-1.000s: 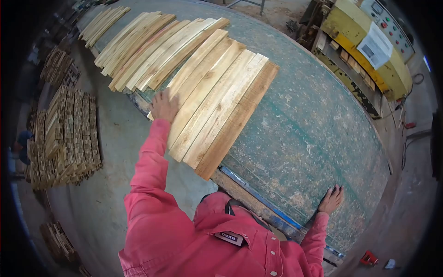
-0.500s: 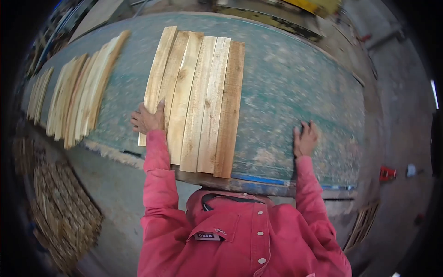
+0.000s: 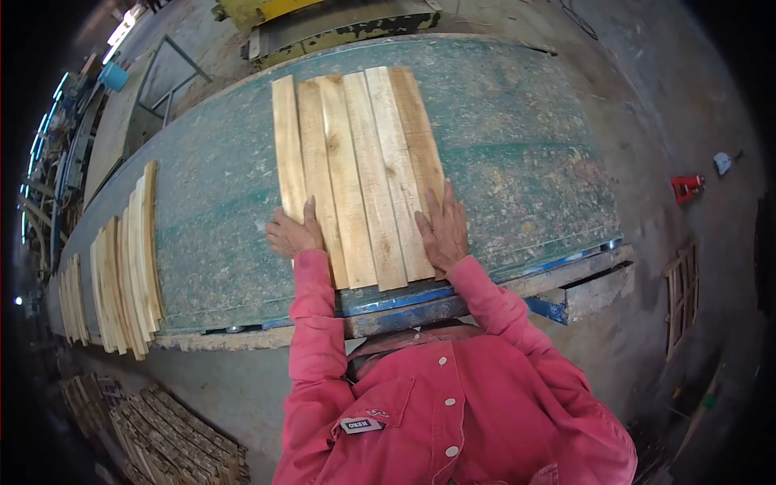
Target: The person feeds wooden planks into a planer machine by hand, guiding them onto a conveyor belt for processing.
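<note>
Several pale wooden boards (image 3: pixel 356 186) lie side by side in a row on the green worktable, with their near ends uneven. My left hand (image 3: pixel 295 234) rests on the lower part of the leftmost board (image 3: pixel 288 137); its thumb points up along the top and its fingers reach over the outer edge. At the opposite side, my right hand (image 3: pixel 446 230) lies against the rightmost board (image 3: pixel 419 129), fingers stretched and thumb on the wood. Both hands are open. A narrow gap shows between the leftmost board and its neighbour.
More boards (image 3: pixel 128 275) lie in groups at the table's (image 3: pixel 525 162) left end. Stacked wood (image 3: pixel 178 436) sits on the floor at lower left. A yellow-green machine (image 3: pixel 347 36) stands beyond the table. A red object (image 3: pixel 687 188) and a wooden frame (image 3: pixel 681 299) are at right.
My right hand has come left from the bare tabletop onto the rightmost board. My left hand stays at the leftmost board. The view has turned, and the row's outline has shifted.
</note>
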`<state>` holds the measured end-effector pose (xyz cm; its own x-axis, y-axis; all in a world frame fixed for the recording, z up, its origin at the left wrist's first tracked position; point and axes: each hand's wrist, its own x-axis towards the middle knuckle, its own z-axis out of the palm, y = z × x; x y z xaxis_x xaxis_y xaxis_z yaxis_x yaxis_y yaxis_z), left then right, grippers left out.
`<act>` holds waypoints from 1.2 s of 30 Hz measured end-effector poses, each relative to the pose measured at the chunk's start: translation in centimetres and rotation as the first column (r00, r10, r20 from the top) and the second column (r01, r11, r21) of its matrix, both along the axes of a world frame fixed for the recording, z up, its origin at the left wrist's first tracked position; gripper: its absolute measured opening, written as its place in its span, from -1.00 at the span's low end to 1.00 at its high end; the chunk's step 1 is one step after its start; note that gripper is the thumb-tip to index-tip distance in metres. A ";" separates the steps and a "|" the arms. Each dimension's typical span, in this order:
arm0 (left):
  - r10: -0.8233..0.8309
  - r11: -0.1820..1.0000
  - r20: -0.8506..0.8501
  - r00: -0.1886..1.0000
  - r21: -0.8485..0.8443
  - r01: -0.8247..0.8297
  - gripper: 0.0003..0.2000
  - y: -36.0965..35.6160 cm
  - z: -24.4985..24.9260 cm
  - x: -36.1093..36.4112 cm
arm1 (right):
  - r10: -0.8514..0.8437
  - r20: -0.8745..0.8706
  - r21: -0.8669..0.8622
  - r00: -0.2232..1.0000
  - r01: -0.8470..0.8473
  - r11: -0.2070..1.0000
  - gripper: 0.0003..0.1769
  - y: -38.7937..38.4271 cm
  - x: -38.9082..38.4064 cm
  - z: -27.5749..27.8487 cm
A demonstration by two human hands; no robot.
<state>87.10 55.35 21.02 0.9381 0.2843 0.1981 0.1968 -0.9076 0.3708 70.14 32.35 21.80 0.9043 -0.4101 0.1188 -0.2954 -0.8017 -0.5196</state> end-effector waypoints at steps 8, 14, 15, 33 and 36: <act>-0.129 0.981 0.062 0.990 -0.135 0.136 -0.46 2.4 0.2 -0.6 | -0.041 0.016 -0.051 0.999 0.041 0.998 -0.31 0.6 0.3 0.0; -0.169 0.970 0.058 0.984 -0.169 0.177 -0.46 3.2 0.2 0.1 | -0.068 0.012 -0.089 0.998 0.068 0.994 -0.34 0.8 0.4 0.1; -0.166 0.970 0.059 0.984 -0.169 0.173 -0.46 3.4 0.1 0.3 | -0.070 0.015 -0.091 0.997 0.071 0.993 -0.34 0.7 0.4 0.1; -0.461 0.651 -0.213 0.862 0.579 0.491 -0.56 34.2 12.4 6.0 | -0.108 -0.026 -0.082 0.994 0.105 0.991 -0.34 1.3 0.3 1.5; -0.296 0.419 -0.259 0.919 0.830 0.369 -0.55 37.2 20.5 8.5 | -0.113 -0.029 -0.119 0.993 0.109 0.987 -0.34 1.4 0.4 1.2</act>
<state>95.61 92.57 41.55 0.9401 -0.3287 0.0907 -0.2047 -0.7567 -0.6209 70.51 33.72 22.97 0.8586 -0.4931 0.1401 -0.4023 -0.8176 -0.4120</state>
